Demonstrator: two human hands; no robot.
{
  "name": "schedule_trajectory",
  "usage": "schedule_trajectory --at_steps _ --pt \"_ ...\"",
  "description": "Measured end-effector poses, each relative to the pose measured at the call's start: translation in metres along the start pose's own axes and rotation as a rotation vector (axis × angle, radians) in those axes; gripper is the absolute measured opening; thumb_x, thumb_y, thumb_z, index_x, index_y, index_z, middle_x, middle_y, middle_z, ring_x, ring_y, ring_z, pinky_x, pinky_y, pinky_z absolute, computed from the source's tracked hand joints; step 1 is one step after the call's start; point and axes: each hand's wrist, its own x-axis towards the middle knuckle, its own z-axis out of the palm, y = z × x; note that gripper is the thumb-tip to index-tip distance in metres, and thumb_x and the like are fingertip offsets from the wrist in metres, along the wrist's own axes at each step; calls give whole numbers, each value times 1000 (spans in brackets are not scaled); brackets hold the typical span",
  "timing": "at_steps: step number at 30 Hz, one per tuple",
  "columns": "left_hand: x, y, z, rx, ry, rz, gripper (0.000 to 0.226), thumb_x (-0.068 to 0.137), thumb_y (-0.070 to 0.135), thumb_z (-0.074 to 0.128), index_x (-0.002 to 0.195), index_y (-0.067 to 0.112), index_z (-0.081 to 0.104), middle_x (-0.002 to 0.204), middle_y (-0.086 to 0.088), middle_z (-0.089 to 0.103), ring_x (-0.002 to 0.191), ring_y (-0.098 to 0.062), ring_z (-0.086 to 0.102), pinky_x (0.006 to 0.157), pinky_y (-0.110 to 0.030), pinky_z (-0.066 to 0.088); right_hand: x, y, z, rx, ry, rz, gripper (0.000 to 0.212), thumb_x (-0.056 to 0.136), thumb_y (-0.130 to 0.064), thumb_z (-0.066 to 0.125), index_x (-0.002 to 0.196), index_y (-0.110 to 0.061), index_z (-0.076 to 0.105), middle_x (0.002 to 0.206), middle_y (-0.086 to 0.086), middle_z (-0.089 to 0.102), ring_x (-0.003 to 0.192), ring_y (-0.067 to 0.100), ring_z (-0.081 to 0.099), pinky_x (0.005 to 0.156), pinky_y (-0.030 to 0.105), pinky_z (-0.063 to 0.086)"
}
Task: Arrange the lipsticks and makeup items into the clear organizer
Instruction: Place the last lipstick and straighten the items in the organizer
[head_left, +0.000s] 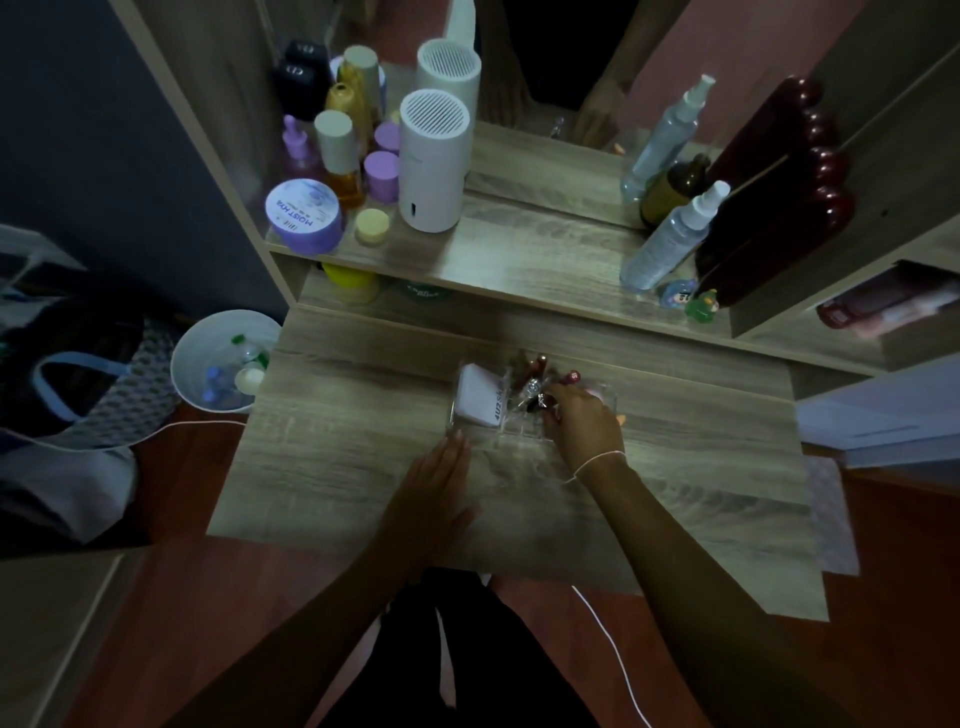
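The clear organizer (605, 396) stands in the middle of the wooden table (363, 457). A white compact (480, 397) lies in its left compartment. Several lipsticks (537, 371) stand upright in its middle slots. My right hand (584, 423) is over the organizer's right part, its fingers closed around a small silvery lipstick (540, 399) among the slots. My left hand (439, 491) lies flat on the table with fingers together, its fingertips touching the organizer's near-left corner; it holds nothing.
A raised shelf (493, 260) behind holds a white cylindrical device (434, 161), a purple jar (304, 215), several bottles, two spray bottles (670, 239) and a dark red mirror (774, 197). A white bin (223, 358) stands on the floor at the left. A white cable (618, 654) hangs near my legs.
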Motion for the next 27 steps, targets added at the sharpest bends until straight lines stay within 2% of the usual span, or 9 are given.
schedule_trajectory --at_steps 5,8,10,12,14,16,21,25,27 --pt "-4 0 -2 41 -47 -31 75 94 47 37 148 9 1 159 -14 -2 147 -24 2 118 -42 16 0 -1 -4 38 1 -3 22 86 -17 60 107 -14 65 101 13 72 94 34 63 81 38 53" --pt "-6 7 -11 -35 -29 -17 69 95 39 41 148 9 8 158 -14 4 146 -28 7 119 -45 15 -6 0 -15 81 27 1 22 84 -16 62 105 -16 66 98 13 72 92 34 64 79 40 54" --pt "-7 13 -20 -74 112 98 55 94 29 43 142 5 33 151 -19 30 139 -35 30 114 -50 27 -11 0 -26 106 114 -15 17 83 -17 64 99 -17 67 90 12 72 82 33 66 71 38 54" --pt "-2 16 -28 -102 307 205 43 90 22 43 127 3 54 133 -20 55 122 -34 54 105 -46 40 -13 4 -39 146 198 -29 14 82 -16 66 95 -18 68 83 11 71 74 32 65 64 37 52" --pt "11 19 -43 -152 440 219 39 91 18 45 124 4 57 127 -17 61 118 -29 57 105 -40 37 -7 9 -50 173 240 -55 17 82 -14 66 99 -18 68 86 10 71 76 30 65 67 34 50" --pt "30 21 -58 -162 522 212 38 89 14 51 125 3 56 126 -18 60 118 -28 53 102 -39 40 5 11 -56 160 232 -92 23 84 -14 64 106 -18 67 93 10 69 86 29 63 72 32 47" --pt "69 37 -81 -60 403 150 52 89 24 54 138 12 42 146 -17 41 136 -35 36 109 -52 29 33 4 -48 73 83 -178 32 88 -17 59 119 -21 63 101 14 62 95 30 56 73 30 39" --pt "80 42 -80 -1 342 78 52 91 29 53 139 14 42 149 -18 36 137 -37 33 108 -57 28 40 4 -42 88 8 -202 28 86 -16 62 113 -17 66 96 19 60 91 34 55 74 37 44" --pt "81 42 -77 13 306 52 51 92 30 52 140 16 41 151 -17 33 138 -36 31 108 -57 28 40 7 -41 91 7 -203 24 86 -16 62 109 -16 68 93 18 59 89 33 54 70 33 40"
